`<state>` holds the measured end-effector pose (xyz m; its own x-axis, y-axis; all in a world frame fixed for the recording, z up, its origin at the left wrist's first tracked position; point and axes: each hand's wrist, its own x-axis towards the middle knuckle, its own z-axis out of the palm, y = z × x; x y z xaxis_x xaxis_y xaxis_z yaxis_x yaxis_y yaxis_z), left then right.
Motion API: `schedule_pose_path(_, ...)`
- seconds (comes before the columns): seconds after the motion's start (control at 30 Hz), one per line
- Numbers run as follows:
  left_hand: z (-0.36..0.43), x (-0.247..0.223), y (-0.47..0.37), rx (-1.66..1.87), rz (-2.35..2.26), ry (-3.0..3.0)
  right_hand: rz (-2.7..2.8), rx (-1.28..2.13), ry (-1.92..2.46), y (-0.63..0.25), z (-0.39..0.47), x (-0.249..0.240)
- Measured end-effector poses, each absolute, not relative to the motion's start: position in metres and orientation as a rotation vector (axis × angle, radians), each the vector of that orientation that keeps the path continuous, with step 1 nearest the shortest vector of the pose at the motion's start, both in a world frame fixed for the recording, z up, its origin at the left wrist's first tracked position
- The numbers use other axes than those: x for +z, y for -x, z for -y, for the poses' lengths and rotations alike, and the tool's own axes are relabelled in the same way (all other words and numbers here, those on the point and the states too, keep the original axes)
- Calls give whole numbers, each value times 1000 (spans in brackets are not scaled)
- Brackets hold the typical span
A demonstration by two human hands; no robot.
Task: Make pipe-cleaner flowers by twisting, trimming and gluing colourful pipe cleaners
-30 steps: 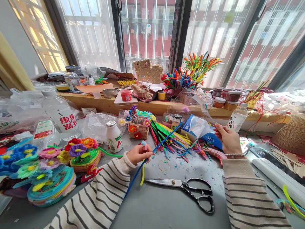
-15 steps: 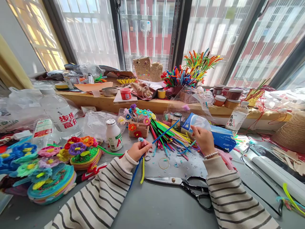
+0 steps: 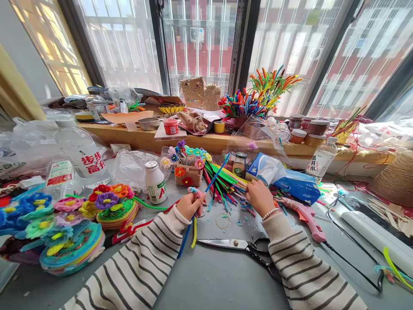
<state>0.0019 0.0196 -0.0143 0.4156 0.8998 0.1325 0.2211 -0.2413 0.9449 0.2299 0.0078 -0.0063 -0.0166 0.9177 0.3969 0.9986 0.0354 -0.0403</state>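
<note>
My left hand is closed around a long blue pipe cleaner, which slants up to the right and hangs below the fist. A small pink and light-blue piece shows at the top of its fingers. My right hand, with a beaded bracelet, is at the right end of the pile of coloured pipe cleaners. Its fingers are bent and their tips hidden, so what they hold cannot be made out. Black-handled scissors lie below, handles partly under the right sleeve. A yellow strip hangs by my left hand.
A white bottle and a flower basket stand behind my left hand. Felt flowers sit at left. To the right are a pink glue gun, a blue tissue pack and a water bottle.
My right hand has moved left and slightly down to the pipe-cleaner pile, uncovering the glue gun. My left hand has shifted slightly right, and the blue pipe cleaner now stands steeper.
</note>
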Motion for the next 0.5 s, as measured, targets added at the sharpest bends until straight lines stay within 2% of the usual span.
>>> schedule_pose_path(0.33,-23,-17,-2,971,-1009,-1673,1816,-396,1852,-243,-3,20)
schedule_pose_path(0.5,-21,-14,-2,1013,-991,-1618,1255,-323,1371,-244,13,53)
